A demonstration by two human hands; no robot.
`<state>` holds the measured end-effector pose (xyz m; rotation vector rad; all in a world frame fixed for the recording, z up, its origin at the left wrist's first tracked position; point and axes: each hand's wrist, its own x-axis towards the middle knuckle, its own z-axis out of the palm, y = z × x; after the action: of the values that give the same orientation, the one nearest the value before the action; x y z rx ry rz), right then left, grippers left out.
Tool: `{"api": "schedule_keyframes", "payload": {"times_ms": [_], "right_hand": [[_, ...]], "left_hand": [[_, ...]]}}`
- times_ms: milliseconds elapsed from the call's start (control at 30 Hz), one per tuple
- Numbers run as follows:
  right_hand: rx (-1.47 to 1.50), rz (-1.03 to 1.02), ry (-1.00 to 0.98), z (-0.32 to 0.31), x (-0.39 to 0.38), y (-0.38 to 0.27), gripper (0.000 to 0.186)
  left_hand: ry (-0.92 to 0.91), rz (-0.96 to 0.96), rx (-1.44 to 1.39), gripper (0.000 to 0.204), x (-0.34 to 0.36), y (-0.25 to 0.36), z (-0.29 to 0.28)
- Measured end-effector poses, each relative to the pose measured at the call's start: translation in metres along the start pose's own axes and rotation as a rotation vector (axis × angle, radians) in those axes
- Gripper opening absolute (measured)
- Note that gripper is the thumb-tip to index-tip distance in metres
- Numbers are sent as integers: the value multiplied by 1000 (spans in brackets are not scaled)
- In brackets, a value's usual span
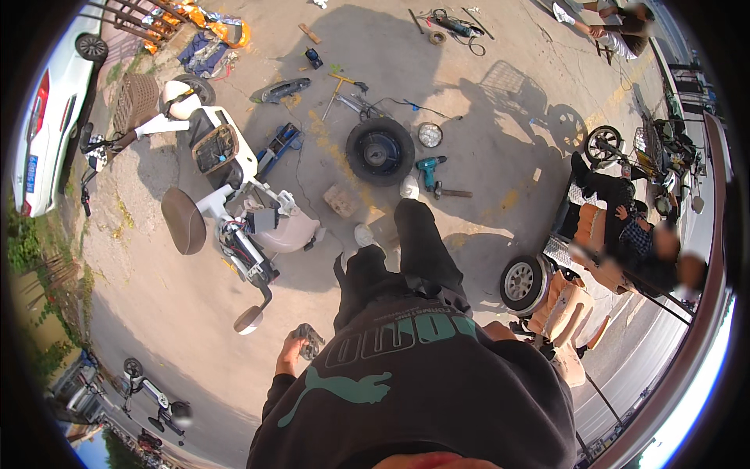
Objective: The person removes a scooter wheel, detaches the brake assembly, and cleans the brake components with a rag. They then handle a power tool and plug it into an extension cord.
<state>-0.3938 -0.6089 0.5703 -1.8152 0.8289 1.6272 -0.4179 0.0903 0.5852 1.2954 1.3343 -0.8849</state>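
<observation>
My left hand [291,349] is beside my left hip, closed around a small dark grey object [312,341] whose kind I cannot make out. At my right side, my right hand [498,331] shows only in part; its fingers are too unclear to read. In front of my feet lies a wheel with a black tyre [380,151]. Just right of it are a teal cordless drill [429,171], a hammer [453,192] and a round tin [430,134]. A stone block [341,200] sits left of my shoes.
A partly stripped white electric scooter [226,156] stands at left, near a blue jack [280,144]. At far left is a white car [58,109]. People sit at right by a three-wheeler's wheel [522,282]. An angle grinder [457,27] lies at the far side.
</observation>
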Motion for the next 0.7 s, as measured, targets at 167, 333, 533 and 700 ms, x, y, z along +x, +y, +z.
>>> {"api": "schedule_keyframes", "payload": {"times_ms": [167, 333, 533, 700], "right_hand": [[485, 115, 137, -54, 20, -68, 34], [610, -233, 333, -154, 68, -170, 39], [692, -408, 299, -245, 84, -258, 39], [702, -345, 253, -265, 99, -255, 39]], "left_hand": [[29, 70, 173, 42, -25, 110, 48], [116, 361, 409, 62, 10, 202, 66], [42, 442, 249, 72, -18, 311, 109], [-22, 291, 233, 66, -10, 338, 142]]}}
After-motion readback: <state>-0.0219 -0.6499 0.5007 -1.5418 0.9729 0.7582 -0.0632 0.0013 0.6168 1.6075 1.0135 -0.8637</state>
